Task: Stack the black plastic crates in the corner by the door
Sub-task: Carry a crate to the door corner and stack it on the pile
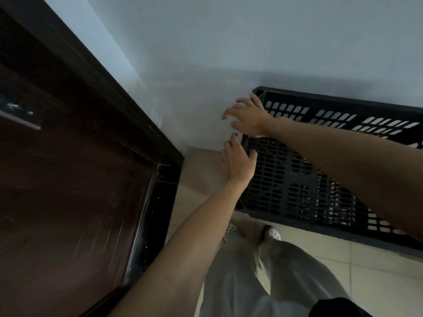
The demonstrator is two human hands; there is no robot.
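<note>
Head view: your left hand [238, 164] and right hand [250, 118] were spread wide, gripping nothing, at the crate's [286, 179] nine-o'clock end.

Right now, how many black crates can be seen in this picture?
1. The crate is against the wall, right of the door, beyond the person's shoes. More may be hidden under it; I cannot tell through its slotted bottom.
</note>
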